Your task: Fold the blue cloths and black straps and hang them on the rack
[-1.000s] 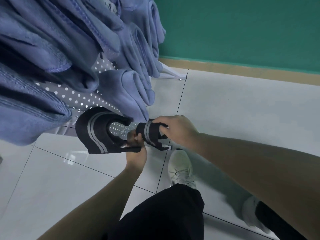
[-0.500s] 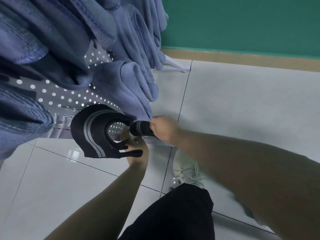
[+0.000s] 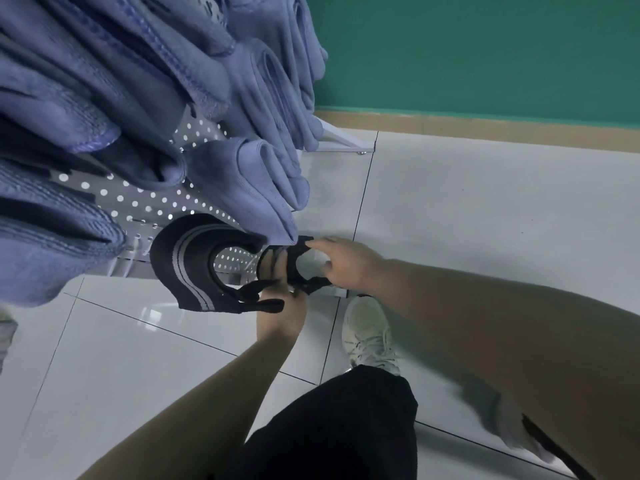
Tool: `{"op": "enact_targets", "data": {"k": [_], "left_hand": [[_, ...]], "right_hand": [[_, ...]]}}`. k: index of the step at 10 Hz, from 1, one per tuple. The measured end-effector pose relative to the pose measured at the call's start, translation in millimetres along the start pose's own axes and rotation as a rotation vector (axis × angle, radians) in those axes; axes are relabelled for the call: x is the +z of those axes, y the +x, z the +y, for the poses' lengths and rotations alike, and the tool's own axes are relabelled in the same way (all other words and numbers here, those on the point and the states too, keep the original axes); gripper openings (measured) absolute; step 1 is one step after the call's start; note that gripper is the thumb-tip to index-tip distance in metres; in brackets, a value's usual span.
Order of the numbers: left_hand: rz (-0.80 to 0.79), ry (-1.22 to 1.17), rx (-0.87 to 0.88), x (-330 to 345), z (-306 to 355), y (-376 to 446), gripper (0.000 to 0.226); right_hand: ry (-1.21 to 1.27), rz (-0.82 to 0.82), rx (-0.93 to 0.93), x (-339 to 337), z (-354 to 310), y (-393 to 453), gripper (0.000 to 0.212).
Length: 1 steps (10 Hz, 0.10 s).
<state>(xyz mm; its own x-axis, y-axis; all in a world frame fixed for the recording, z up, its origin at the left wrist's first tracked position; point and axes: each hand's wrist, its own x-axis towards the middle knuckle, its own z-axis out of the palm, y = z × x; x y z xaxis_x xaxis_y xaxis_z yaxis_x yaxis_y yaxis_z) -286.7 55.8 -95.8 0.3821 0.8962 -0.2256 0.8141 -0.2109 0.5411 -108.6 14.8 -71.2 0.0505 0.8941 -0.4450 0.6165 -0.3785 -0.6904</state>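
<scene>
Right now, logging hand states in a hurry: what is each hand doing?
Left hand: grips the black strap.
Right hand: pinches a second black strap loop.

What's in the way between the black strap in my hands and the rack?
The folded blue cloth hangs right above the smaller black strap held by both hands, its lower tip touching or overlapping the strap. The striped black strap already hangs beside it on the pegboard rack. Nothing else blocks it.
</scene>
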Motion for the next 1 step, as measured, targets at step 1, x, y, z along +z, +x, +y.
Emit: {"op": "enact_targets", "data": {"k": [1], "left_hand": [[-0.050,-0.017,0.061,10.8,13.6,-9.9,0.081]], "right_hand": [[0.005,0.048,0.021,-13.9,19.0,-17.4,0.052]]}}
